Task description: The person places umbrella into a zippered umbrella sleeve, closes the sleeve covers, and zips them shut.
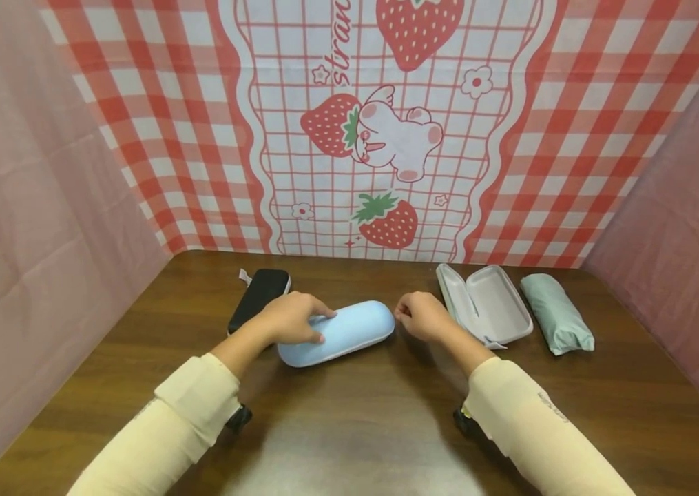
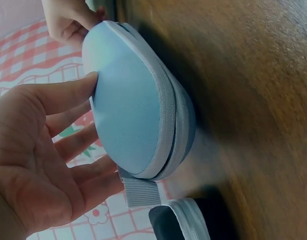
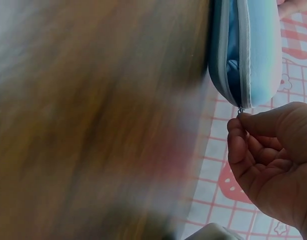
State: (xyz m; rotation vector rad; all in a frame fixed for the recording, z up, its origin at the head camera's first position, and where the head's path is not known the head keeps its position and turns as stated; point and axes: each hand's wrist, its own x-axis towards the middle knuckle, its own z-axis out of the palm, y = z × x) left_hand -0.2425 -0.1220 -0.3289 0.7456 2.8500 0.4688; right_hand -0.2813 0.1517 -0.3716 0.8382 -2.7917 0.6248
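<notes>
One light-blue, rounded fabric case (image 1: pixel 352 331) lies on the brown wood-grain counter (image 1: pixel 355 434) near a black oblong case (image 1: pixel 264 292); the left hand (image 1: pixel 293 317) rests on it, fingers spread, while the right hand (image 1: pixel 426 317) pinches the small metal zipper pull (image 3: pixel 240 111).

On my head feed the light is bright and soft, with a pale glare across the near middle of the wooden table (image 1: pixel 386 448) and blurry-edged shadows either side of it. The checks on the backdrop (image 1: pixel 380 138) slant and swell toward the upper corners (lens or hanging cloth, I cannot say which). My left wrist feed looks dimmer, a dark shadow hugging the blue case (image 2: pixel 128 95) and a speckled sheen at upper right. On the right wrist feed I see the table badly smeared, while the right hand (image 3: pixel 273 155) reads fairly crisp.
</notes>
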